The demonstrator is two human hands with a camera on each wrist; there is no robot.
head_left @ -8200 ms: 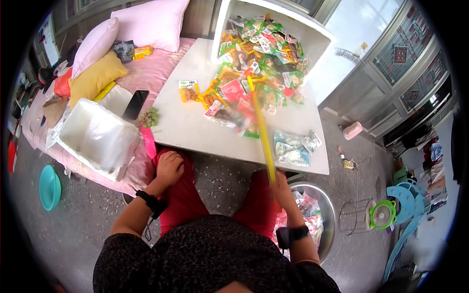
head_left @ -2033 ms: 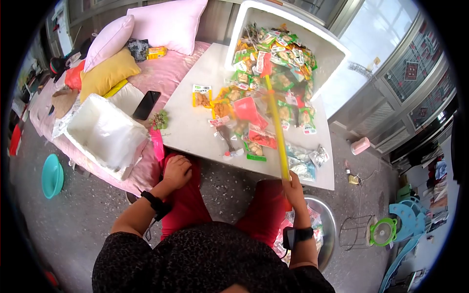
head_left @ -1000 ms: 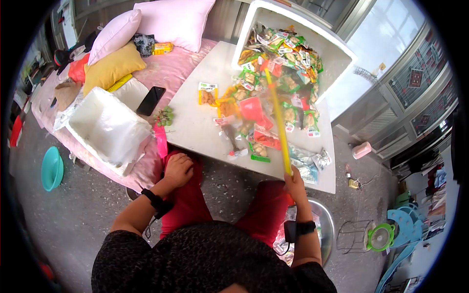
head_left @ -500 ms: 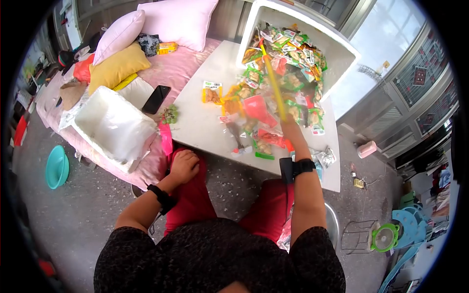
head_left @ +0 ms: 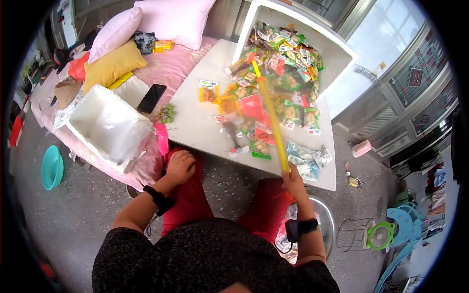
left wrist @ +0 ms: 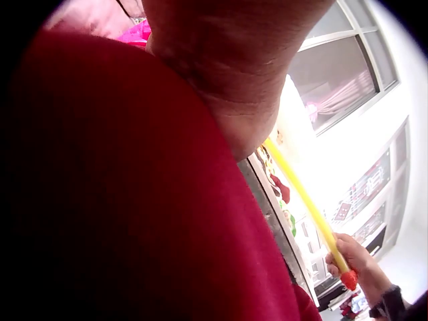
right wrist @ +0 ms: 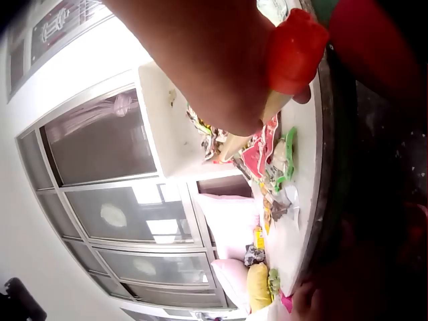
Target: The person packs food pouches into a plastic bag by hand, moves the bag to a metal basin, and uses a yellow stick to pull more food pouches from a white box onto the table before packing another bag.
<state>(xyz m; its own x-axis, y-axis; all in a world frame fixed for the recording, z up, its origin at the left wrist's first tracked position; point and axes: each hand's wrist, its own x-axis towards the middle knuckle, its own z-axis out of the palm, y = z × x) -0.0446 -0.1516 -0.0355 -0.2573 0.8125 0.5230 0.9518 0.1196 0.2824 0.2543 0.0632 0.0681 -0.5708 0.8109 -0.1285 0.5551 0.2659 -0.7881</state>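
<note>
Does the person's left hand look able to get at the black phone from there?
Probably, with a stretch: the left hand rests on a leg, apparently holding nothing, and nothing covers the black phone. The green bunch beside it looks easy to pass over.

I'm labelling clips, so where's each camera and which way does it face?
Head: on the head, facing forward, down at the table; left hand, right hand, red trousers show.
Left wrist: worn there, facing the right hand; both hands, trousers show.
Right wrist: worn there, facing table and windows; both hands, trousers show.
Wrist views share the stick's red end.
</note>
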